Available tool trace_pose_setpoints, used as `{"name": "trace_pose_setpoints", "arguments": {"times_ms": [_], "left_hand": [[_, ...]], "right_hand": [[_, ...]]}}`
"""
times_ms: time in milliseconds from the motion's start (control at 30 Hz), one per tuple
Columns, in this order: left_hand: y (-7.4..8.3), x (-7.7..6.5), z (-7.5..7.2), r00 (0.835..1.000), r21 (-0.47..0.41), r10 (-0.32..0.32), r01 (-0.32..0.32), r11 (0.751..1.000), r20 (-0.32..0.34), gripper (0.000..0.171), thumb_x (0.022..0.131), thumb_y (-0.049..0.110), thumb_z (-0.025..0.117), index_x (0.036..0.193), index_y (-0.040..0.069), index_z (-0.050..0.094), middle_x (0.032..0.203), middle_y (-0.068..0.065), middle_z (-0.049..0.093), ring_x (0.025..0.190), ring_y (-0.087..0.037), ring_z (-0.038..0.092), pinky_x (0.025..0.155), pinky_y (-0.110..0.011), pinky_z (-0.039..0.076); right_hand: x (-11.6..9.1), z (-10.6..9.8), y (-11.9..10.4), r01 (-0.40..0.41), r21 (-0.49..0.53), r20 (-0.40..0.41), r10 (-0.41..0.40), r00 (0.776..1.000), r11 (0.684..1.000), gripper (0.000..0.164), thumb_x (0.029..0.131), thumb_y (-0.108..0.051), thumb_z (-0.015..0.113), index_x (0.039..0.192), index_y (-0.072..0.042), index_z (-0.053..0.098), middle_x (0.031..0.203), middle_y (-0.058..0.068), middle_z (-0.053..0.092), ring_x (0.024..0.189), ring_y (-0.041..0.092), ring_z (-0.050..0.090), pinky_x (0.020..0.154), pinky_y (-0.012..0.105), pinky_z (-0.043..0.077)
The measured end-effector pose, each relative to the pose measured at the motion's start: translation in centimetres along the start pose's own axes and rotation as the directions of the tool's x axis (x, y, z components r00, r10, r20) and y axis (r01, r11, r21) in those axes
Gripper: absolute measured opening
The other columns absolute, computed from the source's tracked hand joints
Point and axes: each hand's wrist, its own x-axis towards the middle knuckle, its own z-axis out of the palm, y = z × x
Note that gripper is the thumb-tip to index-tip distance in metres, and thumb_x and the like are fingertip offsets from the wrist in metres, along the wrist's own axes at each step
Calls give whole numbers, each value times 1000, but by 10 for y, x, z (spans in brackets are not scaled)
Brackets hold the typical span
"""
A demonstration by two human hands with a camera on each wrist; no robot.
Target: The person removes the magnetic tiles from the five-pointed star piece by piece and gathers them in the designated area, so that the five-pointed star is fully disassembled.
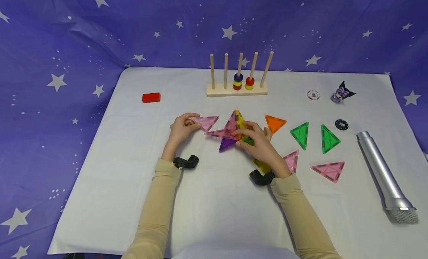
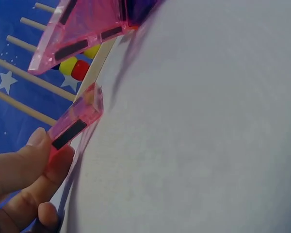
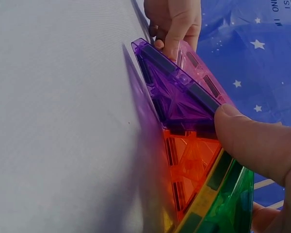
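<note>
My left hand (image 1: pixel 181 128) pinches a pink triangular magnetic tile (image 1: pixel 208 122) between thumb and fingers, left of a built-up cluster of tiles. In the left wrist view that pink tile (image 2: pixel 77 119) is seen nearly edge-on, with a gap between it and the cluster. My right hand (image 1: pixel 259 142) grips the cluster from its right side. Pink (image 1: pixel 230 126), yellow (image 1: pixel 239 119) and purple (image 1: pixel 226 143) triangles show in it. From the right wrist, orange (image 3: pixel 191 158) and green (image 3: pixel 228 199) tiles appear too, with the thumb at the purple tile's edge.
Loose triangles lie to the right: orange (image 1: pixel 275 123), two green (image 1: pixel 300 135) and pink (image 1: pixel 329 171). Behind stands a wooden peg rack (image 1: pixel 236 89) with rings. A red block (image 1: pixel 151 97), two chips (image 1: pixel 341 125), a figurine (image 1: pixel 341 93) and a silver brush-ended tube (image 1: pixel 382 173) lie around.
</note>
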Motion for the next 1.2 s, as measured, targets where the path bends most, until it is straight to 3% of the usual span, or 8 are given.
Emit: {"name": "trace_pose_setpoints", "arguments": {"times_ms": [267,400,567,700,800,900,1033,1200], "left_hand": [[-7,-3,-5,994,16,99,-100,995,49,38,80,16,70,117,15,60,71,-4,63,65,-15,53,97,-48,13],[-9,-5,-7,988,-25,146,-145,989,48,36,81,16,69,116,15,62,71,-5,63,62,-15,54,75,-34,35],[-7,-9,-7,988,-93,148,-143,985,40,28,87,17,61,113,8,61,66,-11,63,49,-13,49,52,-24,31],[3,-14,-3,978,-111,130,-112,987,161,26,93,20,53,114,5,58,68,-16,64,45,-15,41,46,-24,28],[12,-16,5,938,-176,159,-108,979,310,28,96,18,46,116,1,55,73,-20,64,50,-28,44,48,-25,33],[17,-17,12,904,-260,186,-87,962,385,28,96,12,44,116,-6,54,78,-26,63,59,-41,47,51,-29,38],[19,-18,20,913,-359,138,10,933,385,25,94,5,48,112,-10,53,83,-29,62,54,-34,51,47,-28,40],[17,-20,29,917,-470,-21,223,854,397,21,92,9,52,107,-5,55,76,-16,63,48,-14,50,43,-22,39]], "right_hand": [[0,0,0,5,-4,2,-5,1000,1000,26,86,-27,63,111,-23,63,134,13,36,126,26,27,94,58,-8],[0,-1,0,6,-6,1,-6,1000,1000,26,85,-26,64,111,-22,63,134,14,36,126,26,27,94,58,-8],[0,-1,0,3,-5,4,-3,1000,1000,26,85,-26,64,111,-22,63,135,13,36,126,26,27,94,58,-8],[0,-1,0,1,-7,3,-1,1000,1000,26,85,-25,64,111,-23,63,135,13,36,126,26,28,94,58,-8],[1,-1,0,6,-10,0,-6,1000,1000,27,85,-25,64,112,-22,63,134,14,36,126,26,28,94,58,-7],[2,-1,-1,10,-11,-3,-10,1000,1000,28,85,-25,64,113,-21,63,134,14,37,126,26,28,94,59,-7],[2,-1,-1,1,-17,-5,-1,1000,1000,29,85,-25,64,114,-22,62,134,13,37,126,25,28,94,59,-6],[1,-1,-1,-6,-21,-4,6,1000,1000,30,85,-25,64,114,-22,62,134,13,37,126,25,28,94,59,-6]]}}
